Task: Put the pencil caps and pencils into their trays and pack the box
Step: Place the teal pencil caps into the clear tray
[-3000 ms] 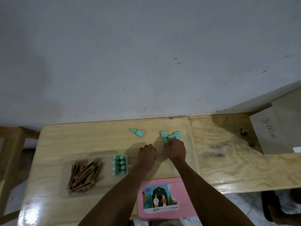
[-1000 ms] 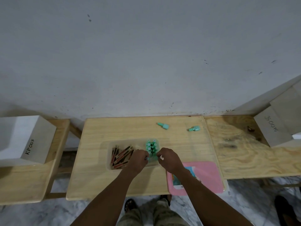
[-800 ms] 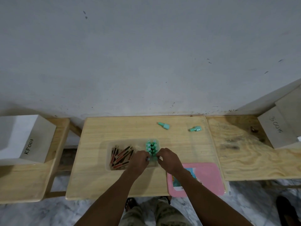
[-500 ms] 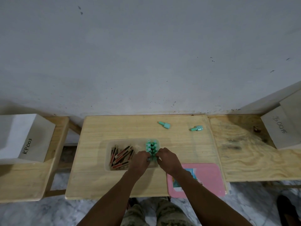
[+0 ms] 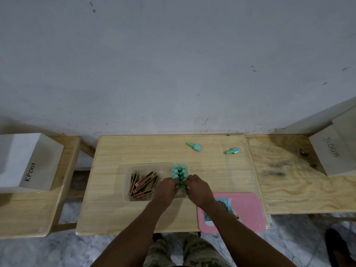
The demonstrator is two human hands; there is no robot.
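A clear plastic tray (image 5: 127,182) lies on the wooden table (image 5: 119,218). Its left part holds a loose heap of short red-and-black pencils (image 5: 143,185). Its right part holds upright green pencil caps (image 5: 179,171) in rows. My left hand (image 5: 166,188) and my right hand (image 5: 198,186) meet at the near end of the cap rows, fingertips pinched on the caps there. What lies under the fingers is hidden. Two more green caps lie loose at the back of the table, one (image 5: 194,147) in the middle and one (image 5: 232,151) to the right.
A pink box lid (image 5: 248,211) with a picture label rests at the table's front right corner. A white box marked KP003 (image 5: 28,162) stands on a bench at the left, another white box (image 5: 331,155) on the plywood bench at the right. A wall rises behind.
Three seconds ago my right hand was at the loose caps at the back; both hands now sit at the tray's cap rows. Over the last second they hardly moved.
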